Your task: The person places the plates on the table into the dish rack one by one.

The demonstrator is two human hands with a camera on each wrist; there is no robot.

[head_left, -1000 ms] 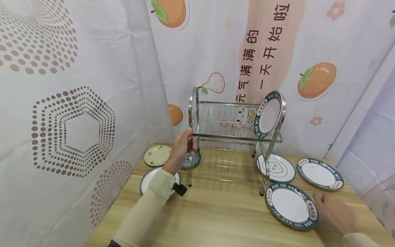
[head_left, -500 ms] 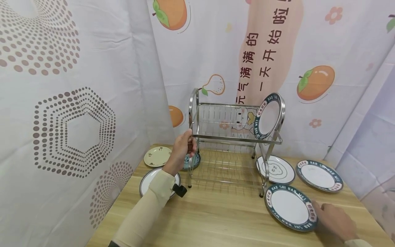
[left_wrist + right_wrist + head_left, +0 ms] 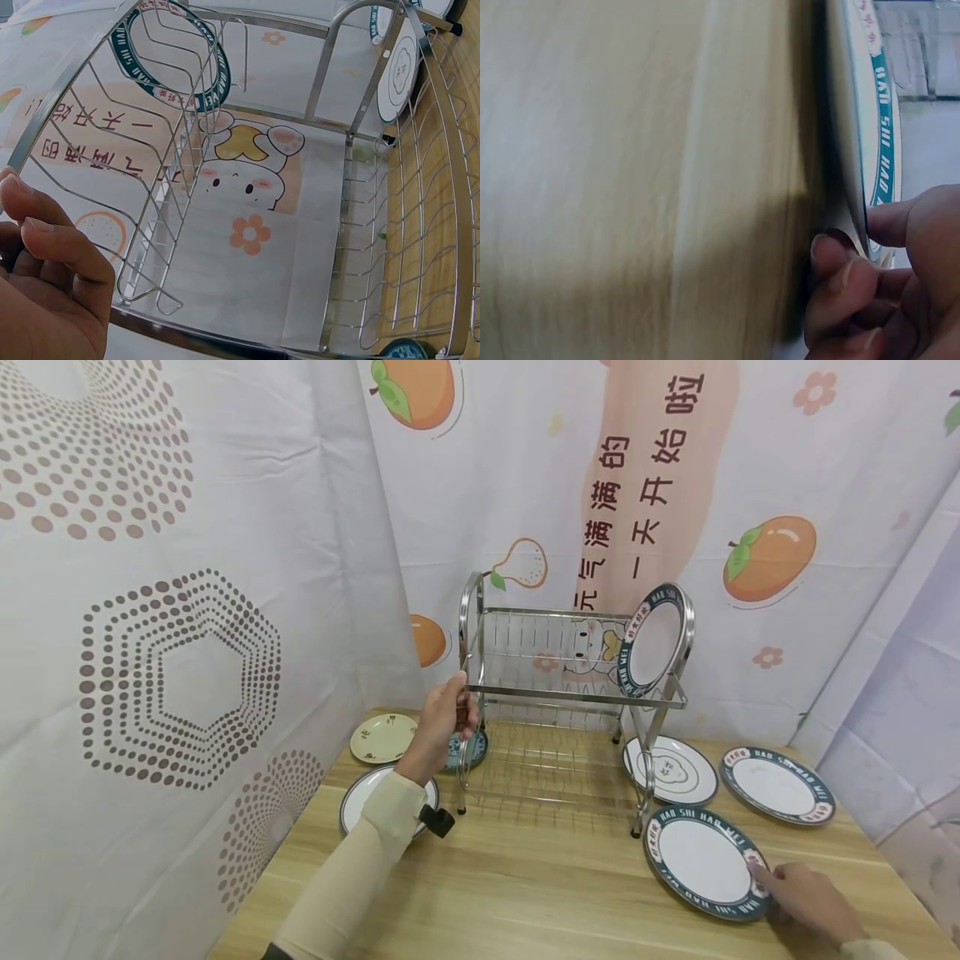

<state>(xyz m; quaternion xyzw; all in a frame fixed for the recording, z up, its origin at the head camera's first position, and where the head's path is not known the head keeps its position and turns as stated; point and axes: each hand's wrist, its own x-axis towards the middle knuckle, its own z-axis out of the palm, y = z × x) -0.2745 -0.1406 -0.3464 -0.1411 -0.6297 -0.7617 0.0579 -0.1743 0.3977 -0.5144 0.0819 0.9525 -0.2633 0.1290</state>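
A two-tier metal dish rack [image 3: 570, 696] stands mid-table. My left hand [image 3: 438, 722] grips its upper frame at the left front corner, fingers curled at the rail; the left wrist view shows the hand [image 3: 56, 281] beside the wire tiers. At the right front, my right hand [image 3: 813, 902] pinches the right edge of a white plate with a green lettered rim [image 3: 703, 860]. In the right wrist view the thumb lies on the face of the plate [image 3: 886, 135] and the fingers curl beneath its edge. A matching plate [image 3: 654, 647] stands upright at the upper tier's right end.
Right of the rack lie a dark-edged white plate [image 3: 678, 768] and another green-rimmed plate [image 3: 778, 783]. On the left are a cream plate [image 3: 382, 737], a dark-rimmed white plate [image 3: 356, 802] partly behind my forearm, and a blue patterned plate [image 3: 474, 752]. Printed curtains enclose the table [image 3: 525, 893].
My right hand has moved slightly left onto the near plate's edge, and its thumb now lies over the rim. The left hand keeps its hold on the rack.
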